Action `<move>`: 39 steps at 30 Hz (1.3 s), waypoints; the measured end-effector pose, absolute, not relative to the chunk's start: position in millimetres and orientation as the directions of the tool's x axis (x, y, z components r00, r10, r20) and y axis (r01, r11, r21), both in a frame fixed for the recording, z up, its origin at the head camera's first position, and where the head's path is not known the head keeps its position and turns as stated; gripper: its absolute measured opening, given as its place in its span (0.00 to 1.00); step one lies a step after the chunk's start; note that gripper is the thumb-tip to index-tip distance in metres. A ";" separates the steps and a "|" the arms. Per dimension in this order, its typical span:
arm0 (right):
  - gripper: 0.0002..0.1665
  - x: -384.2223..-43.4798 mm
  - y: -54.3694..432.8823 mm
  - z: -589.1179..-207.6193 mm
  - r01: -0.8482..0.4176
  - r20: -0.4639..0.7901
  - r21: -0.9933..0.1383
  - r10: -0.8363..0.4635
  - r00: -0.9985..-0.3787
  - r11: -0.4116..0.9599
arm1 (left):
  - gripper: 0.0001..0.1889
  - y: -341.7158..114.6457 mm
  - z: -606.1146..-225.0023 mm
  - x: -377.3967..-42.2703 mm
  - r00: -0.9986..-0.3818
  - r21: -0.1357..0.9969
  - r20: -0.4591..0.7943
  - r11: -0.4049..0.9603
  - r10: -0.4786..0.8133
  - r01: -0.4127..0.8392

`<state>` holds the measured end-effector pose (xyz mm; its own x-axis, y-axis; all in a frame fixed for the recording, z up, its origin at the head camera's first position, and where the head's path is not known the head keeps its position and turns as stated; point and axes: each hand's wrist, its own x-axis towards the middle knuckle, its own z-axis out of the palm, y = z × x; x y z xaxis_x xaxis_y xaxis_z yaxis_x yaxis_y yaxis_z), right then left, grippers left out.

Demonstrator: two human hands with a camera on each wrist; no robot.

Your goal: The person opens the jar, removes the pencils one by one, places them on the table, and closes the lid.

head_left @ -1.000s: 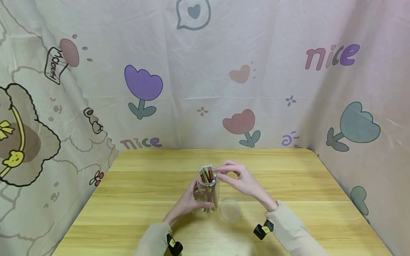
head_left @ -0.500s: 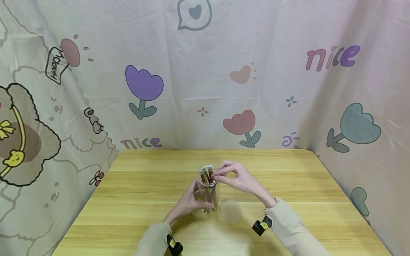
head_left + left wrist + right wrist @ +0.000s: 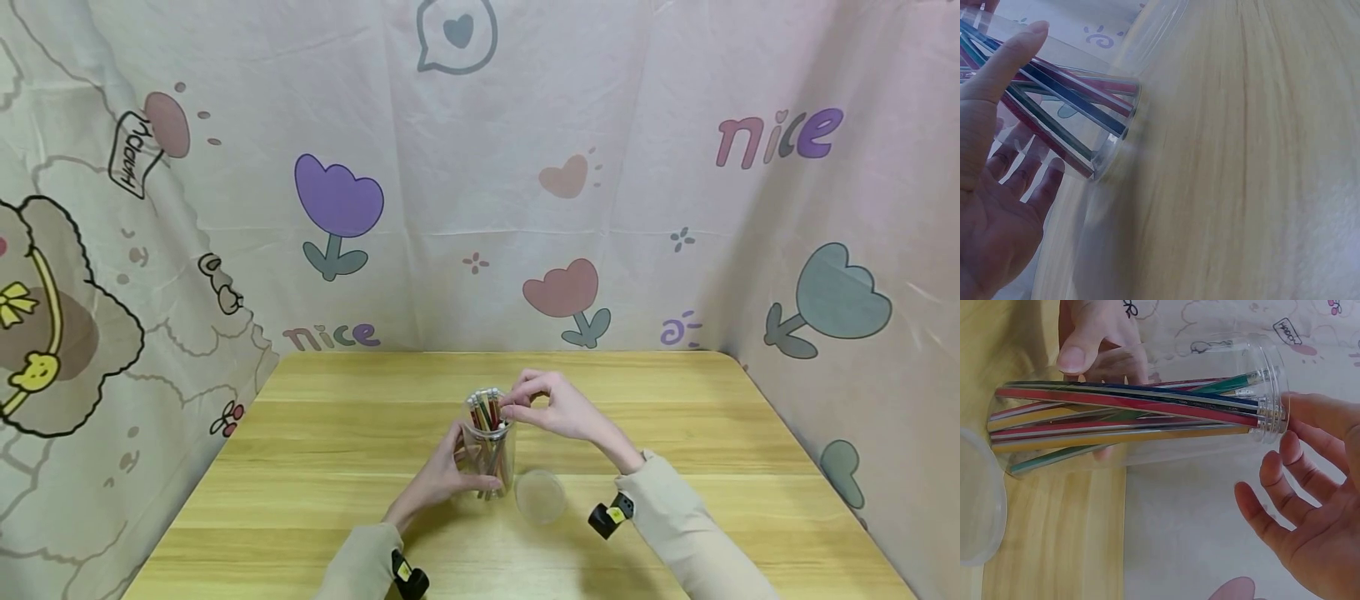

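A printed cloth (image 3: 465,192) is hanging on the far side of a wooden table (image 3: 300,475). Mid-table, the left hand (image 3: 441,477) is gripping an upright clear jar (image 3: 510,460). The right hand (image 3: 562,410) is holding thumb and forefinger close together at the jar's right rim; whether they are pinching anything, I cannot tell. A round lid (image 3: 540,497) is lying just right. Pencils (image 3: 483,410) are leaning inside.

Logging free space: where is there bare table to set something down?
Bare table lies left of the left hand, right of the right hand, and from behind the jar to the curtain. It is crowded at the jar: left hand around it, right hand at its mouth, lid close beside.
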<state>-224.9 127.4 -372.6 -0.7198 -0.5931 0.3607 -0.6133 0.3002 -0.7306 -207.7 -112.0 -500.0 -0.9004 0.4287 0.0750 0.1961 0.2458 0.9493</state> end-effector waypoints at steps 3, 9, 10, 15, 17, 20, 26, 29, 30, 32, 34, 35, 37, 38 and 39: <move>0.06 -226.2 126.9 -373.0 -0.604 0.352 -0.732 -0.585 -0.731 0.314 | 0.47 -111.7 -499.6 -207.6 -0.901 0.950 0.072 0.245 0.428 0.193; 0.06 -226.3 124.1 -369.9 -0.600 0.346 -0.732 -0.583 -0.735 0.322 | 0.47 -112.2 -500.0 -207.8 -0.902 0.950 0.067 0.248 0.428 0.189; 0.06 -226.2 123.4 -369.0 -0.604 0.346 -0.729 -0.587 -0.732 0.324 | 0.47 -112.3 -500.1 -207.8 -0.901 0.950 0.066 0.249 0.428 0.188; 0.05 -227.0 120.0 -365.8 -0.639 0.346 -0.683 -0.614 -0.710 0.354 | 0.48 -112.6 -500.2 -208.4 -0.902 0.950 0.065 0.251 0.426 0.187; 0.04 -227.5 118.9 -364.6 -0.667 0.354 -0.643 -0.626 -0.695 0.377 | 0.48 -112.6 -500.3 -208.7 -0.903 0.950 0.067 0.251 0.424 0.188; 0.04 -227.2 117.4 -363.2 -0.710 0.378 -0.574 -0.637 -0.672 0.408 | 0.46 -112.4 -500.5 -209.2 -0.901 0.948 0.076 0.249 0.428 0.198; 0.06 -226.0 112.6 -363.5 -0.765 0.438 -0.454 -0.633 -0.638 0.457 | 0.46 -112.4 -500.5 -209.1 -0.897 0.948 0.085 0.242 0.434 0.207; 0.05 -225.2 109.9 -363.8 -0.771 0.451 -0.410 -0.626 -0.636 0.487 | 0.47 -112.5 -500.4 -209.1 -0.897 0.950 0.086 0.235 0.434 0.205; 0.05 -225.1 109.3 -363.7 -0.770 0.450 -0.403 -0.625 -0.638 0.495 | 0.47 -112.4 -500.3 -209.0 -0.898 0.951 0.084 0.234 0.432 0.202; 0.05 -225.3 108.3 -364.0 -0.764 0.443 -0.402 -0.622 -0.645 0.505 | 0.47 -112.0 -499.9 -208.7 -0.900 0.954 0.077 0.232 0.429 0.191; 0.05 -225.7 107.9 -364.1 -0.754 0.435 -0.410 -0.617 -0.656 0.513 | 0.47 -111.8 -499.9 -208.5 -0.902 0.956 0.070 0.230 0.426 0.183; 0.05 -225.7 107.8 -364.0 -0.751 0.432 -0.415 -0.616 -0.659 0.513 | 0.47 -111.8 -500.0 -208.5 -0.902 0.955 0.072 0.230 0.427 0.185; 0.05 -225.6 107.4 -363.9 -0.749 0.432 -0.417 -0.613 -0.661 0.515 | 0.47 -112.0 -500.6 -208.7 -0.899 0.953 0.080 0.230 0.430 0.196; 0.05 -225.5 107.0 -364.0 -0.752 0.435 -0.410 -0.614 -0.658 0.516 | 0.47 -112.0 -500.9 -208.9 -0.898 0.952 0.084 0.230 0.432 0.199; 0.05 -225.3 106.8 -364.1 -0.758 0.441 -0.400 -0.617 -0.652 0.515 | 0.47 -112.2 -501.2 -209.0 -0.897 0.952 0.086 0.231 0.433 0.203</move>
